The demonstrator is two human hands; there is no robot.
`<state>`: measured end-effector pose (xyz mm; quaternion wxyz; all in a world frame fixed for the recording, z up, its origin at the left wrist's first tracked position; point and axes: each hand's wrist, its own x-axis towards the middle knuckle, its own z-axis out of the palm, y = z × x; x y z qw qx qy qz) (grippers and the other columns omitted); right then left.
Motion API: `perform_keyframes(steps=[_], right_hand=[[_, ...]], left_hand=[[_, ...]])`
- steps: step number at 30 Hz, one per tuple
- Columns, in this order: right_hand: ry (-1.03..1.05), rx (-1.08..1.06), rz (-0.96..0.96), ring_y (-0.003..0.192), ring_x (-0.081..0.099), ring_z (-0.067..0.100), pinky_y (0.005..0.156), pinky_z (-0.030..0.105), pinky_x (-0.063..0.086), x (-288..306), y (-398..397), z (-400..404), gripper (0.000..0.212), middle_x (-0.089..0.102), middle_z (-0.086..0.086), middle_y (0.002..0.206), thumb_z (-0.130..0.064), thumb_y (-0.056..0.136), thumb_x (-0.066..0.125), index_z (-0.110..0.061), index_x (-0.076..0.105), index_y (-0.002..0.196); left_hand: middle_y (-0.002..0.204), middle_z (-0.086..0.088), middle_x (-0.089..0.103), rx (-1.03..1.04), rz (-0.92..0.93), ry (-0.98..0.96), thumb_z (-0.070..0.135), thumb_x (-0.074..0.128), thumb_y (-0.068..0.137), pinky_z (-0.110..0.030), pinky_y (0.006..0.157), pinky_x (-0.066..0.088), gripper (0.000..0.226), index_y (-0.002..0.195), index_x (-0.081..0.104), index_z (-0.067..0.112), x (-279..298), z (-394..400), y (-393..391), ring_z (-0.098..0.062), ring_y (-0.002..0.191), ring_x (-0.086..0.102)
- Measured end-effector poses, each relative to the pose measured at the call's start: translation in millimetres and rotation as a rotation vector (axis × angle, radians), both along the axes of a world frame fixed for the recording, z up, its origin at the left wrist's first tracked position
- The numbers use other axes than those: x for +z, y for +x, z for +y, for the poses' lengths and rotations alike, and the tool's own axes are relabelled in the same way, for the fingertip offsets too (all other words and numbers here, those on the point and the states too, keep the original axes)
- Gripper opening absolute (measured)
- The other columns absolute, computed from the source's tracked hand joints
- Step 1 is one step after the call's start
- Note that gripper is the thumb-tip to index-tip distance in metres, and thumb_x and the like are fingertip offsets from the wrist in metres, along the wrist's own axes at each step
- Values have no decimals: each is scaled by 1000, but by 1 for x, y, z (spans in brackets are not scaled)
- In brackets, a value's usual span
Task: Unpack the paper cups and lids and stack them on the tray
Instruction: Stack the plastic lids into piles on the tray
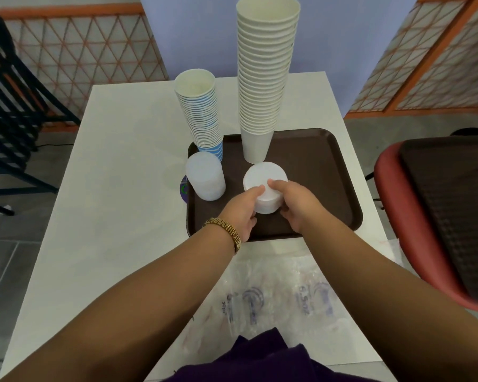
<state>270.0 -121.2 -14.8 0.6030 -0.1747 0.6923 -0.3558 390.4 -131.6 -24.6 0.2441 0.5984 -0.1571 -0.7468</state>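
At frame centre, my left hand [242, 213] and right hand [295, 205] clasp a white lid stack [264, 177] from both sides on the brown tray [329, 188]; two paper cup stacks [262, 86] stand behind it.

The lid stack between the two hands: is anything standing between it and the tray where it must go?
Nothing visible does. The lid stack already stands on the tray, with the left hand and right hand gripping its sides. The white cups stand just behind it, the other lids to its left.
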Motion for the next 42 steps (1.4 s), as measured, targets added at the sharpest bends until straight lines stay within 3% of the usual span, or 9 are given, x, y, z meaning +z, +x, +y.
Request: perform_keyframes(steps=[4, 12, 18, 23, 28, 30, 32, 37, 42], right_hand=[[-17, -18, -22, 116, 52, 23, 96, 36, 43, 5, 5, -20, 56, 55, 5, 130, -31, 90, 67, -10, 46, 138], [-18, -25, -2, 120, 51, 24, 107, 43, 41, -1, 5, -36, 60, 54, 6, 135, -34, 89, 68, -12, 45, 140], [-62, 6, -67, 142, 31, 31, 117, 48, 27, -2, -7, -25, 90, 34, 5, 155, -39, 82, 75, -18, 25, 154], [-123, 58, 59, 133, 45, 25, 113, 45, 36, 10, -31, 10, 65, 49, 1, 143, -38, 90, 68, -18, 41, 146], [-185, 357, 308, 100, 66, 14, 92, 31, 53, 14, -55, 58, 19, 69, -4, 105, -28, 93, 65, -24, 66, 112], [-190, 516, 409, 97, 65, 11, 80, 22, 51, 10, -62, 75, 13, 68, -7, 101, -26, 93, 65, -27, 67, 106], [-176, 706, 535, 97, 62, 8, 75, 19, 50, 1, -65, 90, 18, 67, -10, 107, -27, 93, 65, -31, 66, 111], [-198, 1121, 1010, 131, 44, 19, 110, 33, 34, -23, -71, 117, 39, 48, -4, 145, -32, 97, 59, -31, 55, 136], [-195, 1134, 1156, 128, 44, 23, 107, 37, 36, -45, -83, 137, 50, 46, 1, 143, -38, 93, 60, -33, 47, 141]], left_hand=[[143, -5, 46, 7, -17, -21, 35, 69, 86, -40, 114, 33, 71, 146, 37, 15, 1, -20, 2, -24, 130, 44], [145, -8, 44, 22, -46, -32, 30, 70, 87, -43, 113, 34, 70, 146, 34, 17, 3, -36, 1, -28, 132, 42], [153, -5, 35, -8, -72, -63, 43, 71, 84, -43, 116, 30, 81, 149, 30, 16, 6, -28, 4, -27, 140, 33], [156, -3, 31, -12, -170, -82, 45, 60, 92, -46, 115, 31, 73, 152, 25, 21, 25, 0, 11, -28, 140, 36], [124, 9, 60, -216, -444, -492, 39, 56, 95, -34, 103, 47, 35, 129, 56, 29, 26, 69, 31, -7, 113, 57], [114, 14, 61, -373, -568, -674, 35, 55, 96, -14, 88, 47, 26, 121, 61, 30, 25, 102, 32, 3, 98, 58], [115, 17, 56, -608, -667, -814, 40, 53, 96, -7, 78, 43, 25, 119, 61, 34, 19, 131, 30, 6, 94, 55], [138, 6, 45, -1138, -816, -1049, 45, 46, 98, -22, 102, 31, 46, 140, 48, 27, -16, 180, 25, -11, 122, 40], [137, -5, 47, -1345, -1031, -1200, 16, 44, 98, -38, 99, 38, 46, 144, 42, 17, -43, 201, 11, -25, 117, 44]])
